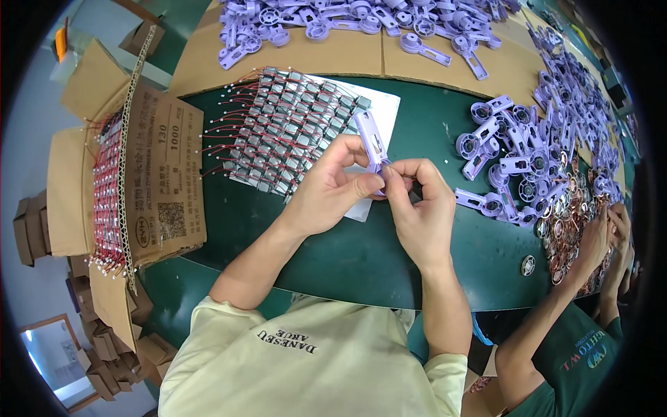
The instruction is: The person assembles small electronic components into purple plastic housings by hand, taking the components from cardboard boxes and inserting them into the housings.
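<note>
My left hand [326, 189] grips a purple plastic housing [371, 133], a long handle with an open slot in it. The housing stands tilted upward between my hands, its lower end hidden behind the fingers. Thumb and forefinger of my right hand [422, 212] pinch that lower end; whether a smaller part is in the pinch as well, I cannot tell. Just beyond my left hand lie rows of small grey motors [288, 128] with red wires, on a white board [383, 104].
More purple housings [511, 163] are heaped right and along the cardboard-covered far side. Copper-coloured round parts [573, 222] lie at the right, by a co-worker's hands [601, 236]. An open cardboard box [170, 181] of wired motors stands left on the green table [333, 267].
</note>
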A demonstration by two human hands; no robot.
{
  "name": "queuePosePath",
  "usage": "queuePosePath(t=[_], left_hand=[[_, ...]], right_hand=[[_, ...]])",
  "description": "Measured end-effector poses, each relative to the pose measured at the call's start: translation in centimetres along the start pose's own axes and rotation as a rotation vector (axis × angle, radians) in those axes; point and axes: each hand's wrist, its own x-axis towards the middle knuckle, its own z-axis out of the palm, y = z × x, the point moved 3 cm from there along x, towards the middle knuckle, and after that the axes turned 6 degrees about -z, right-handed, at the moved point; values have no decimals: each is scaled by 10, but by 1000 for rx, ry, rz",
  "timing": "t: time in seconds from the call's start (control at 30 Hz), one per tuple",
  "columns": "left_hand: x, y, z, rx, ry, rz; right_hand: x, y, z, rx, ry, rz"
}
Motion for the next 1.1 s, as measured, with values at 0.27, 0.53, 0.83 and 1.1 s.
queuePosePath(t=[0.27,0.53,0.83,1.1], left_hand=[[-1,0,-1,70,4,16],[-1,1,3,55,4,-2],[2,8,-4,-63,132,2],[3,14,-19,-60,171,62]], right_hand=[[-1,-6,-1,-85,57,-56],[0,-5,-1,-47,67,-59],[5,-1,-6,178,-45,44],[-3,1,-6,423,-278,205]])
